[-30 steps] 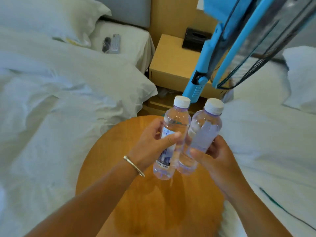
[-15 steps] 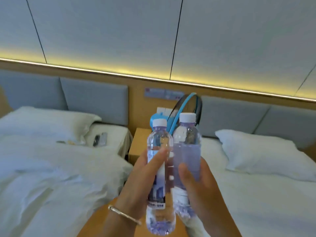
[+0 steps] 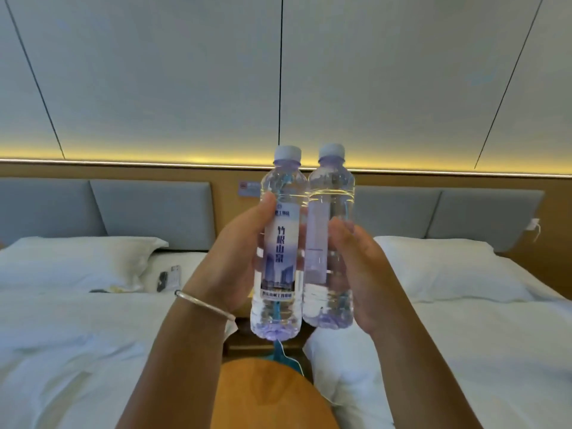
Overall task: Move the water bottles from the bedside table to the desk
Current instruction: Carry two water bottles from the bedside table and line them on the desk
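Since a second ago our view has swung up from the round wooden table to the headboard wall, and we have raised both bottles to chest height between the two beds. Nearest us, the rounded edge of that wooden table (image 3: 266, 397) fills the bottom centre. Above it our left hand (image 3: 238, 261), a thin metal bangle (image 3: 204, 305) at the wrist, wraps its fingers and thumb around the left water bottle (image 3: 280, 258), whose label with printed characters and a skyline picture faces us. Our right hand (image 3: 359, 274) curls around the right water bottle (image 3: 328, 243), its label turned away. Both bottles stand upright, white caps on top, their sides touching, held in the air and resting on nothing. Just below the left bottle a turquoise piece (image 3: 283, 356) of some object shows; what it is we cannot tell. To either side lie the left bed (image 3: 77, 351) and the right bed (image 3: 464, 351), each made up in white with a white pillow at its head. Small dark and light items (image 3: 168, 277) rest on the left bed beside its pillow, too small to identify. Beyond, grey padded headboard panels (image 3: 148, 209) line a wooden wall, topped by a glowing yellow light strip (image 3: 123, 156) and pale wall panels.
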